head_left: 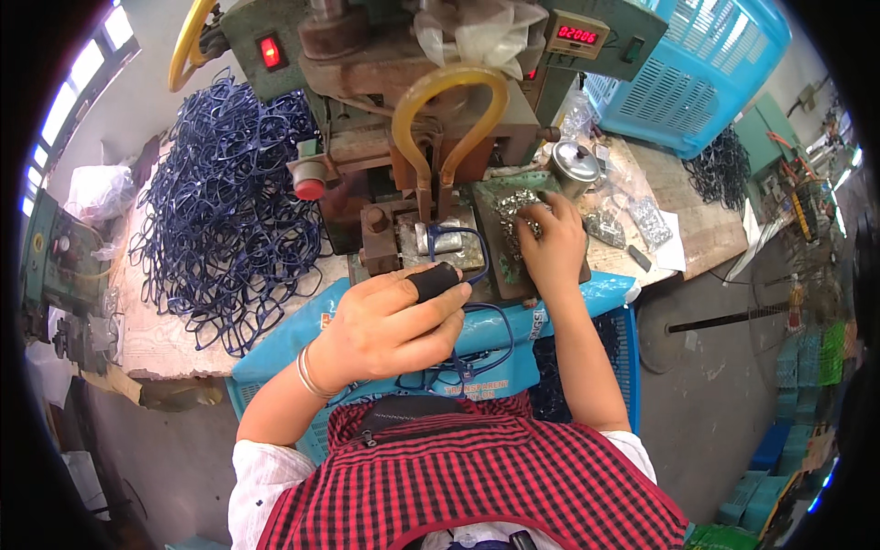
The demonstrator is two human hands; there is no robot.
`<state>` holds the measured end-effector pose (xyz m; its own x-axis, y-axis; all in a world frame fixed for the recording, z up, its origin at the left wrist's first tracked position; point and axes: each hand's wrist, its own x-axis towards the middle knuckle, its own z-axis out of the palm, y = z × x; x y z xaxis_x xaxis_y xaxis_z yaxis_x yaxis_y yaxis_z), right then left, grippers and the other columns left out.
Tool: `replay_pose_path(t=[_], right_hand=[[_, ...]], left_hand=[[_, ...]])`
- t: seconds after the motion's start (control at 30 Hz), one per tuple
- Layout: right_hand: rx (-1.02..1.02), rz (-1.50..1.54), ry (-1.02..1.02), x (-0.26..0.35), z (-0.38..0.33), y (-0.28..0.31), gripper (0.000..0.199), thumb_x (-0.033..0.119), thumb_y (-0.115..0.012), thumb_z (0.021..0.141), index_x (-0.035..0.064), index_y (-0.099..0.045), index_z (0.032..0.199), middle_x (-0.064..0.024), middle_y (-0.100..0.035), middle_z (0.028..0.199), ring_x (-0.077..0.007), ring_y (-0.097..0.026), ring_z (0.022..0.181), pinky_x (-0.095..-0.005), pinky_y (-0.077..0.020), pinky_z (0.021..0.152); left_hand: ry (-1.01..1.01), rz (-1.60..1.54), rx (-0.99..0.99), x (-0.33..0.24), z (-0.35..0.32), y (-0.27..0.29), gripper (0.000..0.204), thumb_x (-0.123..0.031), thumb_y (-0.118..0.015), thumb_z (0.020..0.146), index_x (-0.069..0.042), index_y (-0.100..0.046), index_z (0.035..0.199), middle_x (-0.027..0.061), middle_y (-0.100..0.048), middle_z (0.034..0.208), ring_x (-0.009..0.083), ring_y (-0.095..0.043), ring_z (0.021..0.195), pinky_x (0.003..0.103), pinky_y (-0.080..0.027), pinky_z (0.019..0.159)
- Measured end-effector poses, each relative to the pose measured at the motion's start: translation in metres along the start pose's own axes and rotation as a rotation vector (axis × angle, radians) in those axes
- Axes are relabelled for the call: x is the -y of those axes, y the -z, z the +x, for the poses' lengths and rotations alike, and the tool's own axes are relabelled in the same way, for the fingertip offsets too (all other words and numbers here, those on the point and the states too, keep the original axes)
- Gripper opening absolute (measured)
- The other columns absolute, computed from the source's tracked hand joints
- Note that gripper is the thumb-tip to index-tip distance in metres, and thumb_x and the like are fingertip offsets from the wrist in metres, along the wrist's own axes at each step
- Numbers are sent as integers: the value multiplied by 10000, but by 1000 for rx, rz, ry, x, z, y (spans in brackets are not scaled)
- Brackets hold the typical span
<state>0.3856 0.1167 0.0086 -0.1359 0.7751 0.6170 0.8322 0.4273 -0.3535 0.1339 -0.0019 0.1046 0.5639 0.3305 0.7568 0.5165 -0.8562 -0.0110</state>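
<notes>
My left hand (396, 319), a black cover (434, 281) on one finger, is closed on a thin dark blue strap (496, 316). Part of the strap loops up onto the metal die block (446, 240) under the press; the rest hangs over a light blue plastic sheet (380, 376). To the right, my right hand (556, 240) reaches into a green metal tray (495, 268) of small shiny metal pieces (515, 211). Its fingers are bent together at the pile, and what lies between the fingertips is too small to make out.
A large heap of dark blue straps (225, 206) covers the table's left side. The green press (348, 78) has a yellow hose (451, 75) and a red button (310, 185). At right stand a lidded metal pot (576, 163) and a blue plastic basket (674, 101).
</notes>
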Motion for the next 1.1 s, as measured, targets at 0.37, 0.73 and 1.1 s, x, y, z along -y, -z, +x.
replay_pose_path(t=[0.37, 0.73, 1.1], right_hand=[[38, -35, 26, 4, 0, -1, 67, 102, -748, 819, 49, -747, 860, -126, -703, 1016, -353, -649, 1012, -457, -520, 863], [57, 280, -220, 24, 15, -1, 89, 74, -697, 911, 16, -710, 978, -159, -742, 908, -305, -722, 832, -380, -547, 769], [164, 672, -471, 42, -4, 57, 125, 37, -702, 901, 4, -756, 1008, -73, -755, 957, -148, -691, 908, -281, -524, 848]], left_hand=[[489, 318, -128, -50, -90, 52, 276, 23, -691, 764, -90, -756, 1008, 126, -743, 1198, 242, -718, 924, 343, -547, 772], [924, 837, 324, 79, -129, 93, 135, 18, -711, 769, -62, -698, 877, 121, -594, 965, 307, -661, 892, 411, -563, 765], [1144, 475, -114, 95, -172, 46, 145, -55, -731, 855, -39, -759, 996, 109, -748, 957, 277, -720, 834, 332, -557, 774]])
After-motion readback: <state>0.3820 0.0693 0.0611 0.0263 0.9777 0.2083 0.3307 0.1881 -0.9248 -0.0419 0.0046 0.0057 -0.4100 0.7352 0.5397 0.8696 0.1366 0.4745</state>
